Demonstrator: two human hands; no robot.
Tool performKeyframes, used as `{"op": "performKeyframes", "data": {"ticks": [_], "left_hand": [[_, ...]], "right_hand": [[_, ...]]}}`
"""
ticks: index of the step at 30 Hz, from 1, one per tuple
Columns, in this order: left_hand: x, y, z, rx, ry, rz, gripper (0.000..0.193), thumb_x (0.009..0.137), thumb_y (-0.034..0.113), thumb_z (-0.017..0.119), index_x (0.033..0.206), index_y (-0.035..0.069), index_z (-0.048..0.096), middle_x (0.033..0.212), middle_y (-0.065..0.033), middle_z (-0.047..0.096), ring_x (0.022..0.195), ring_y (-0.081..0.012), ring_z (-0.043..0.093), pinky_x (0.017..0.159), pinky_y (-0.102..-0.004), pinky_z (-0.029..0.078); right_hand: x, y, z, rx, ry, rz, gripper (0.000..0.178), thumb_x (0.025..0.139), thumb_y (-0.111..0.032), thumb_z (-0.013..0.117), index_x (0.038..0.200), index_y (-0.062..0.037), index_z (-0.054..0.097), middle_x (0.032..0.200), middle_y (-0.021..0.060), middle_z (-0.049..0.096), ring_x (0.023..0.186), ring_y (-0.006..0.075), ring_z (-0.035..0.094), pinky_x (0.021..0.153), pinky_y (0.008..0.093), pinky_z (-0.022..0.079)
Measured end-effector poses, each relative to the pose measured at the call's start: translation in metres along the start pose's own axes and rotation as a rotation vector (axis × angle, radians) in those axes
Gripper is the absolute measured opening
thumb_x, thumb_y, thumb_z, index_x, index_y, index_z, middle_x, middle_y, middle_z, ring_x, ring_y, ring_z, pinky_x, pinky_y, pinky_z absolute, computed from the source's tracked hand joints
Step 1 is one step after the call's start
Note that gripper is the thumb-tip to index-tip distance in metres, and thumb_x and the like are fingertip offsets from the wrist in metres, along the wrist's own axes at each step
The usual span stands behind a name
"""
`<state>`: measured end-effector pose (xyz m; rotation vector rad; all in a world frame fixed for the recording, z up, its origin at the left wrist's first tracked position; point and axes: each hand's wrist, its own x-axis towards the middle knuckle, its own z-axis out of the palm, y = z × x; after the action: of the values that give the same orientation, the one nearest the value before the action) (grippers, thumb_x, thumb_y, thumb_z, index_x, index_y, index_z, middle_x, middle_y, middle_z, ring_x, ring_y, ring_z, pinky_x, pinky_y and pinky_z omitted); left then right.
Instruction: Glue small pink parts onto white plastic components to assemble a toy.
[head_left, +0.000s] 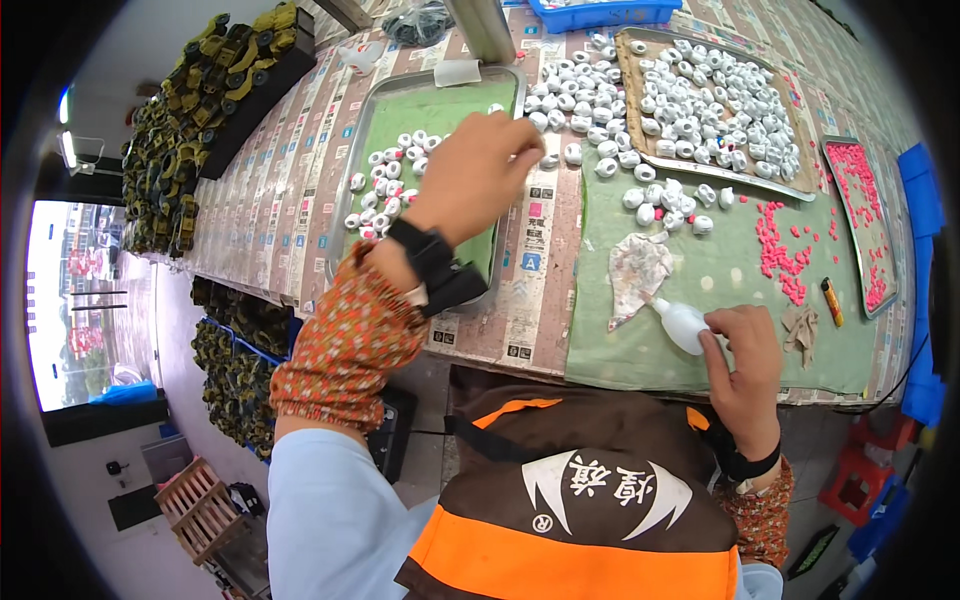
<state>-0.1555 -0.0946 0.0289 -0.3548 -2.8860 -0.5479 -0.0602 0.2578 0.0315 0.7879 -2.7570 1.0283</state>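
My left hand reaches over the right side of a metal tray lined with green. Its fingers are curled together beside the loose small white rounded parts; whether one is between the fingertips is hidden. White parts, some with red-pink bits, lie in that tray. My right hand holds a white squeeze bottle with a thin nozzle, tilted toward the upper left. The nozzle tip is close to a stained, crumpled cloth on the green mat.
A second tray of white parts stands at the back right. Pink pieces lie on the mat, more in a narrow tray. A yellow-orange tube and beige rag are at right. Toy vehicles are stacked at left.
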Motion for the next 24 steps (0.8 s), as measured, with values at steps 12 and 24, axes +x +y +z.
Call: {"op": "performKeyframes", "data": {"ticks": [12, 24], "left_hand": [[0.022, 0.014, 0.041, 0.123, -0.087, 0.085, 0.017, 0.092, 0.014, 0.065, 0.106, 0.007, 0.060, 0.106, -0.0124, 0.063, 0.106, -0.0322, 0.060, 0.087, -0.0422, 0.053], [-0.079, 0.093, 0.005, -1.550, -0.446, -0.641, 0.039, 0.103, 0.015, 0.062, 0.140, 0.007, 0.053, 0.115, -0.0133, 0.069, 0.083, -0.0088, 0.065, 0.069, -0.0239, 0.060]], "right_hand": [[-0.003, 0.003, 0.021, -0.199, -0.264, -0.008, 0.054, 0.081, 0.001, 0.068, 0.133, -0.0076, 0.059, 0.120, 0.0176, 0.057, 0.108, 0.0389, 0.055, 0.090, 0.0465, 0.050], [-0.012, -0.013, -0.016, 0.660, 0.005, 0.181, 0.047, 0.085, -0.006, 0.078, 0.128, -0.0007, 0.060, 0.117, 0.0089, 0.067, 0.095, 0.0117, 0.064, 0.082, 0.0263, 0.052]]}}
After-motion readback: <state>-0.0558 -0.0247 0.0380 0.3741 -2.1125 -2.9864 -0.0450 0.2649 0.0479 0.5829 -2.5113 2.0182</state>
